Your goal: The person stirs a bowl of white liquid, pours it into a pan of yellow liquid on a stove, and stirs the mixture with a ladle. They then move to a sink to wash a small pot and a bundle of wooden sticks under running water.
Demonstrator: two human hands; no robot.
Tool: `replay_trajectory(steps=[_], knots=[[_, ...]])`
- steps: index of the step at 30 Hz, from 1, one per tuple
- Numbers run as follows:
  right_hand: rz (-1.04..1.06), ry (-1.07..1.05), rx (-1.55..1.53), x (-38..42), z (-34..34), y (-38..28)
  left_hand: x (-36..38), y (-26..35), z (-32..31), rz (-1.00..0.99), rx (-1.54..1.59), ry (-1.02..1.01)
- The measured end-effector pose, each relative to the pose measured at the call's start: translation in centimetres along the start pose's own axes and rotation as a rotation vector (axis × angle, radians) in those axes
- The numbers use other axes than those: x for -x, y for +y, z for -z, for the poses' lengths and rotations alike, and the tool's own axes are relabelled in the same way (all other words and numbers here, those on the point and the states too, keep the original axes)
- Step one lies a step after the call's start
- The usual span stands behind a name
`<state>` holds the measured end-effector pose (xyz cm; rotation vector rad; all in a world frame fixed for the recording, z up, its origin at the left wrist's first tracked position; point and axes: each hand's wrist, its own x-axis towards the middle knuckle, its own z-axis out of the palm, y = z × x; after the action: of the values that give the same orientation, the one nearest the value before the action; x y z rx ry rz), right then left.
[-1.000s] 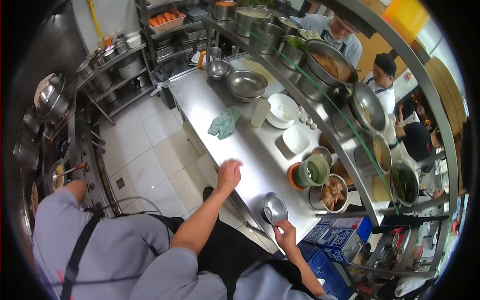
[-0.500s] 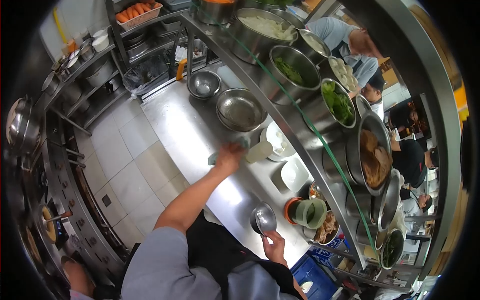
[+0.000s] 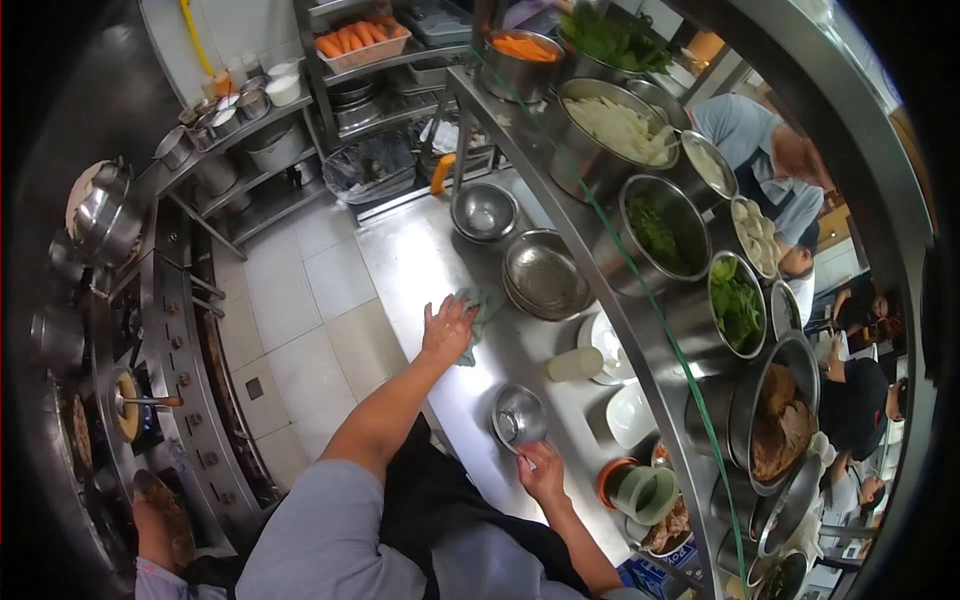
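My left hand [image 3: 448, 330] lies with its fingers spread on a grey-green cloth [image 3: 484, 312], pressed on the steel worktop [image 3: 450, 385]. In my right hand [image 3: 542, 472] is the near rim of a small metal bowl [image 3: 518, 415], pinched between thumb and fingers and tilted over the counter. Beyond the cloth stand a shallow steel bowl [image 3: 548, 275] and a smaller metal bowl [image 3: 484, 212]. A pale squeeze bottle [image 3: 575, 365] lies to the right of the cloth, beside a white plate [image 3: 604, 335] with pale pieces on it.
A white square dish [image 3: 630, 416] and a green container [image 3: 645, 495] sit to the right. Overhead, a steel shelf [image 3: 600, 255] carries several pots of vegetables and meat. Stoves [image 3: 180, 400] run along the left, where another person's arm [image 3: 155, 530] shows. Several people work beyond the shelf.
My left hand and the cloth have slid toward the worktop's left edge, and its fingers have spread. The small bowl stays in my right hand, moved slightly left. The camera view has shifted.
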<state>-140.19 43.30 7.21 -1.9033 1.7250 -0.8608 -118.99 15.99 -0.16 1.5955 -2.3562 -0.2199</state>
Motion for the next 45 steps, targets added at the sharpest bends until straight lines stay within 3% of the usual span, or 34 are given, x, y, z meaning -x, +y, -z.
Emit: replay_trajectory(steps=[5,8,12,14,15,16,17,18,19,20,21,22,24,25,27,28,30,31,33,34,35,37,38,40,41,43,45], knots=[[0.096,0.022,0.049,-6.6,-2.3,-1.1,-5.4,-6.7,-0.6,0.001,-0.069,0.058],[0.083,0.024,0.053,-10.8,-3.6,-2.9,-10.3,-11.0,-0.3,0.044,-0.121,-0.079],[0.129,0.176,0.113,-20.1,-5.2,-7.1,-14.0,-17.1,2.7,0.392,-0.043,-0.124],[0.078,0.271,0.035,-25.9,-6.1,-9.5,-14.6,-18.6,0.4,0.306,-0.118,-0.175],[0.182,0.314,0.113,-28.8,-7.4,-8.6,-14.8,-19.1,-3.0,0.197,-0.233,-0.223],[0.134,0.274,0.058,-31.2,-8.6,-6.9,-14.5,-19.4,-4.9,0.113,-0.255,-0.261],[0.034,0.313,-0.008,-33.4,-10.5,-5.1,-13.4,-18.9,0.3,0.054,-0.028,-0.33],[0.04,0.338,0.119,-35.4,-11.1,-4.2,-12.3,-18.2,5.8,0.012,0.205,-0.415],[0.004,0.282,0.241,-37.4,-11.4,-2.7,-10.0,-19.0,5.1,-0.075,0.262,-0.156],[-0.011,0.273,0.175,-38.7,-11.9,-0.1,-8.1,-20.2,4.5,-0.089,0.309,-0.053],[0.065,0.299,0.38,-40.1,-12.3,1.9,-5.7,-21.8,3.4,-0.068,0.374,-0.003],[0.101,0.279,0.516,-41.2,-12.5,5.2,-3.7,-23.8,8.9,-0.01,0.41,-0.155],[-0.132,0.101,0.549,-43.3,-11.2,2.5,1.3,-29.6,11.0,0.144,0.487,-0.125],[-0.148,0.003,0.663,-44.1,-10.9,3.0,4.2,-32.7,11.8,0.213,0.512,-0.109],[0.02,0.143,0.854,-45.4,-11.8,-1.3,8.7,-39.2,14.9,0.446,0.532,-0.102],[0.07,0.136,0.835,-46.4,-12.8,-4.1,11.3,-41.5,17.6,0.524,0.502,0.049],[0.23,0.238,0.741,-48.3,-15.5,-9.4,16.6,-45.7,22.9,0.708,0.367,0.296],[0.202,0.089,0.654,-49.5,-18.0,-12.0,19.2,-47.5,24.5,0.816,0.256,0.387],[0.469,-0.04,0.356,-50.7,-23.2,-16.4,24.5,-51.0,27.1,1.038,0.041,0.56],[0.444,-0.189,0.229,-51.3,-25.9,-18.3,26.9,-51.8,28.9,1.19,-0.12,0.636],[0.419,-0.339,0.103,-52.0,-28.4,-19.9,29.1,-52.5,29.6,1.389,-0.28,0.651],[0.539,-0.414,-0.004,-53.6,-33.2,-22.6,33.6,-54.6,29.8,1.853,-0.536,0.588],[0.557,-0.481,-0.037,-54.4,-34.8,-25.1,35.3,-55.8,29.6,1.872,-0.552,0.607],[0.633,-0.554,-0.067,-56.0,-38.7,-28.2,38.5,-57.3,27.9,2.268,-0.131,0.688],[0.692,-0.618,-0.084,-57.2,-40.7,-29.8,41.0,-58.8,25.1,2.292,-0.133,0.711],[0.768,-0.722,-0.103,-59.2,-44.6,-33.3,45.8,-61.7,20.0,2.19,0.403,0.996],[0.891,-0.882,-0.101,-60.6,-48.5,-37.0,44.5,-61.0,22.0,2.216,0.447,1.013]])
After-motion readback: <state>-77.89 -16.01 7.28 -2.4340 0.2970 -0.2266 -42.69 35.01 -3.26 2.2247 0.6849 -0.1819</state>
